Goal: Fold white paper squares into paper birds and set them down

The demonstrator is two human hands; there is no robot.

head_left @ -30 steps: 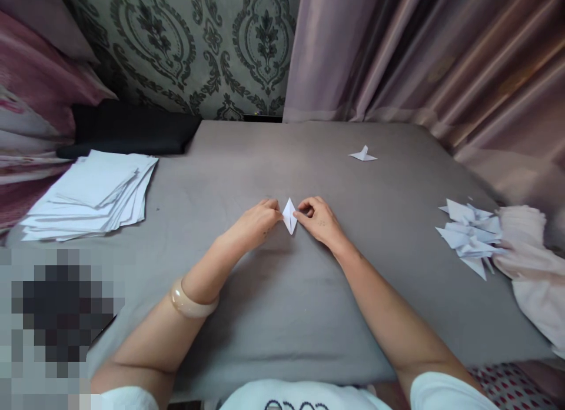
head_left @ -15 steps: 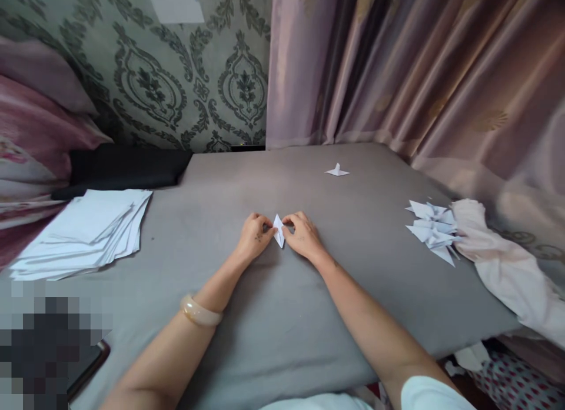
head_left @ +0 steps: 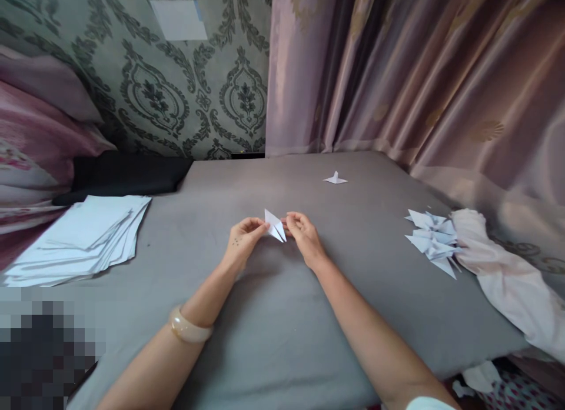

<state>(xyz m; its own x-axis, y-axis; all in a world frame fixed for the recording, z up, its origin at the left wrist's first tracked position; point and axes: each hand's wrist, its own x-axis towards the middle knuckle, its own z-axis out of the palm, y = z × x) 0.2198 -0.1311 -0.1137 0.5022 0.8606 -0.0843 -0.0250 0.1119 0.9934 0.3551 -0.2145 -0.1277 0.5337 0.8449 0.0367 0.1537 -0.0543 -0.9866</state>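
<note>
A small piece of white folded paper [head_left: 274, 225], pointed at the top and split into two narrow points at the lower right, is held just above the grey cloth surface [head_left: 265, 339]. My left hand [head_left: 245, 238] pinches its left side between thumb and fingers. On the other side, my right hand [head_left: 303, 236] has its fingers curled at the paper's right corner, the fingertips touching it; part of the grip is hidden behind the thumb.
Folded paper cranes [head_left: 435, 236] lie in a cluster at the right, beside a bunched pale cloth [head_left: 498, 269]. Another folded paper figure [head_left: 336, 178] sits at the back. A stack of white paper [head_left: 83, 233] lies left, before a folded black item [head_left: 128, 173].
The folded paper has tilted and now shows a wider face with two split points. My left hand has shifted left with it, and my right fingers have loosened slightly. The view has tipped upward.
</note>
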